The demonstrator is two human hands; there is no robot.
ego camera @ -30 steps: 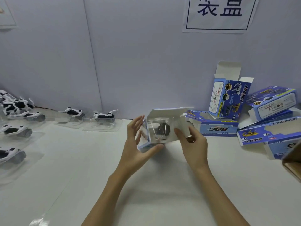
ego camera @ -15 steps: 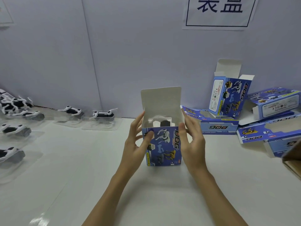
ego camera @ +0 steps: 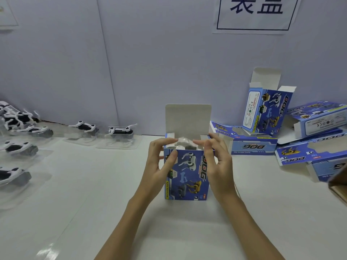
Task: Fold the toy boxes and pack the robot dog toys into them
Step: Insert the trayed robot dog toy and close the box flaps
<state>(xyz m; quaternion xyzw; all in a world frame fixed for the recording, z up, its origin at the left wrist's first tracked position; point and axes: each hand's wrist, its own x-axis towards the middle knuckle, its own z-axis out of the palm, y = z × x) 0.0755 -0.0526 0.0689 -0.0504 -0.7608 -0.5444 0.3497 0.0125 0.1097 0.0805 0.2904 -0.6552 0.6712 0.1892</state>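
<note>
A blue toy box [ego camera: 187, 173] stands upright on the white table [ego camera: 93, 203], near the middle, with its top lid flap [ego camera: 188, 118] raised and a robot dog toy in clear plastic [ego camera: 185, 144] showing in the open mouth. The left hand [ego camera: 159, 166] grips the box's left side, thumb on the printed front and fingers curled over the top left edge, while the right hand [ego camera: 217, 162] holds the right side with its fingers bent over the top right edge. More robot dog toys [ego camera: 120, 131] sit at the far left, and other open boxes [ego camera: 266, 109] lie at the far right by the wall.
</note>
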